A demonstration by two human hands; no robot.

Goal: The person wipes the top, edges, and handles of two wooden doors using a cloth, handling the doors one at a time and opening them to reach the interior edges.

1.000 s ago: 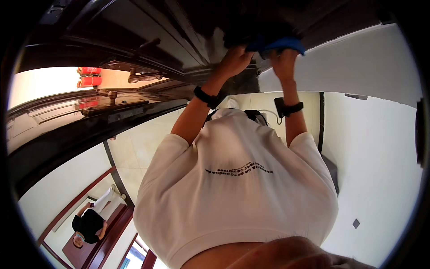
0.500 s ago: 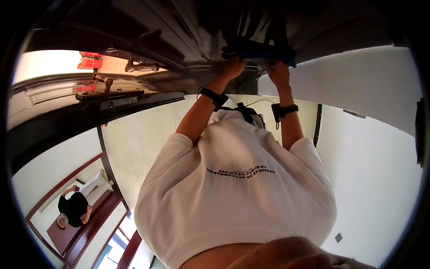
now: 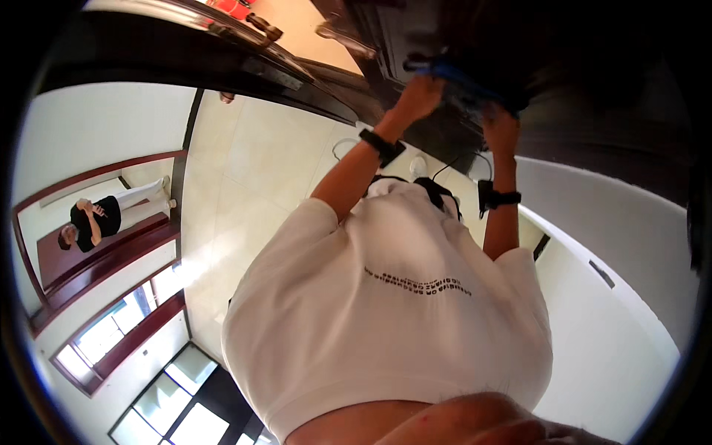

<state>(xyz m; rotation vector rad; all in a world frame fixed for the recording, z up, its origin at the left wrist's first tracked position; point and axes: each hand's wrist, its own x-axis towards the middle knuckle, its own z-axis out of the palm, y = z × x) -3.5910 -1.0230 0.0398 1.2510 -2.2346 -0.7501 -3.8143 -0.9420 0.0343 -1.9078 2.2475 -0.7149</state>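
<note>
Blue cloth (image 3: 461,76) under the left hand (image 3: 420,95) and right hand (image 3: 501,127), against a dark brown, nearly black door (image 3: 415,44). Black bands (image 3: 381,145) on both wrists. Below the hands, a plain white shirt (image 3: 386,311) with one line of small black print. Cream tiled floor (image 3: 252,170) to the left.

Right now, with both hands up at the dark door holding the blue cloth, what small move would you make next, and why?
Probably slide the blue cloth sideways along the dark door panel. The left hand and right hand both press it flat against the panel, arms raised, so a short wiping stroke seems the natural next move.
</note>
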